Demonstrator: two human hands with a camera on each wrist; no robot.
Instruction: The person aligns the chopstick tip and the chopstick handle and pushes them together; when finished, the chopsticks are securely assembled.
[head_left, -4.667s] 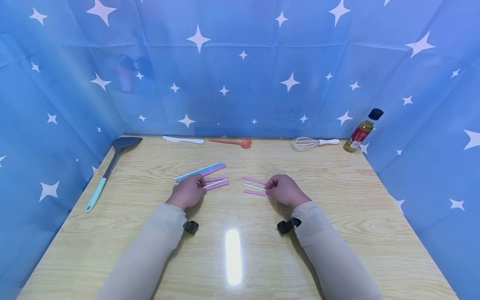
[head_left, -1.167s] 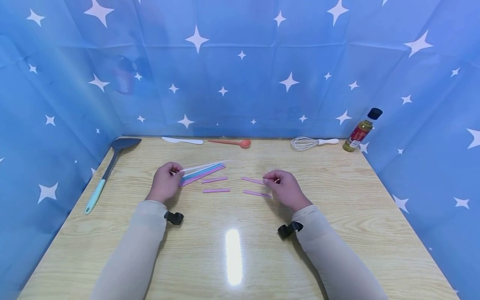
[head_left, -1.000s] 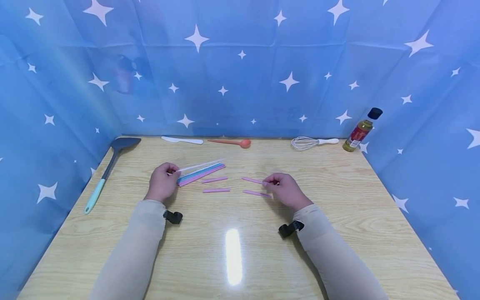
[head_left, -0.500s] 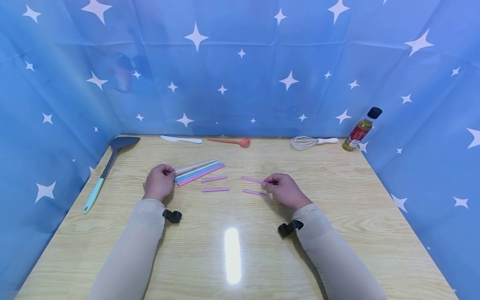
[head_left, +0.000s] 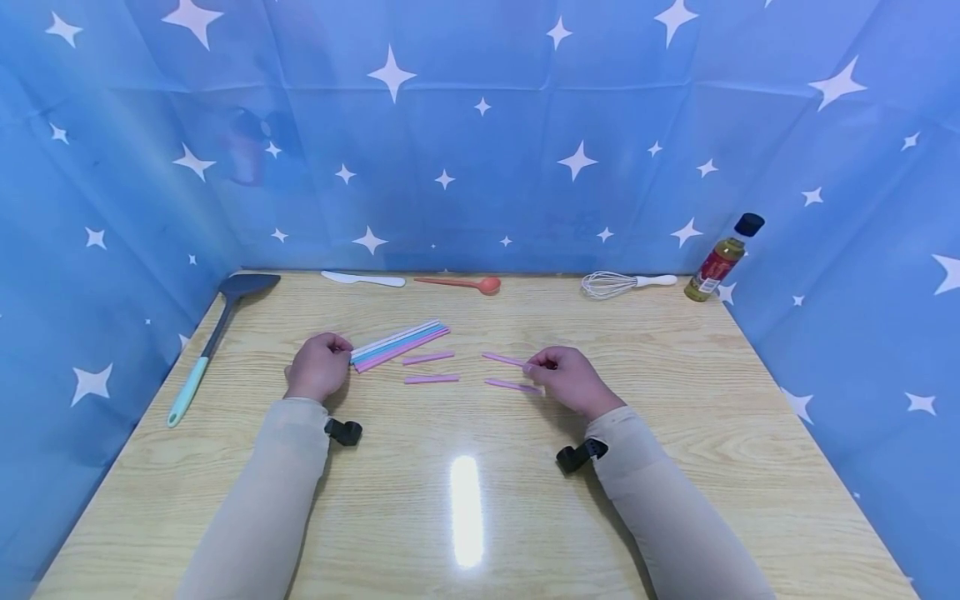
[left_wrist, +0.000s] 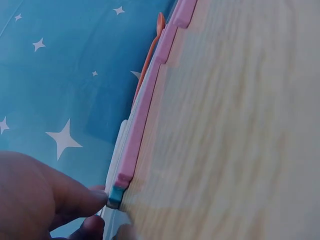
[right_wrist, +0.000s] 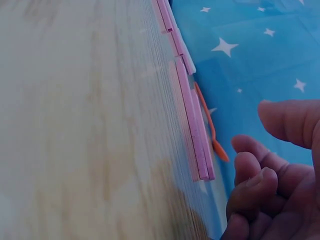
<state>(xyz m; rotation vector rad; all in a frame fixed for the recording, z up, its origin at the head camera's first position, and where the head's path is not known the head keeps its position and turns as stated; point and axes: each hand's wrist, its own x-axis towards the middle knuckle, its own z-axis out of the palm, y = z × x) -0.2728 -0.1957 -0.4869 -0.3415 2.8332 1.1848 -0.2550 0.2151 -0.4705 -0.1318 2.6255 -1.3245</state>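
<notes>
- Since 0.5 s ago the white stick has come down flat onto the bundle of long sticks (head_left: 400, 344).
- Left hand (head_left: 318, 367), at the bundle's 8 o'clock end, has curled fingertips touching it.
- Right hand (head_left: 572, 380), fingers curled, pinches a short pink stick (head_left: 504, 359) at its 3 o'clock end.
- All lie on the wooden table (head_left: 465, 517).

Bright overhead glare — wrist views perhaps blurred.

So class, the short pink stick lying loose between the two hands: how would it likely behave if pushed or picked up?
The short pink stick looks thin and flat, so it probably slides rather than rolls. It seems very light, likely skidding on the glossy table. Lying flush, it may be fiddly to pinch.
</notes>
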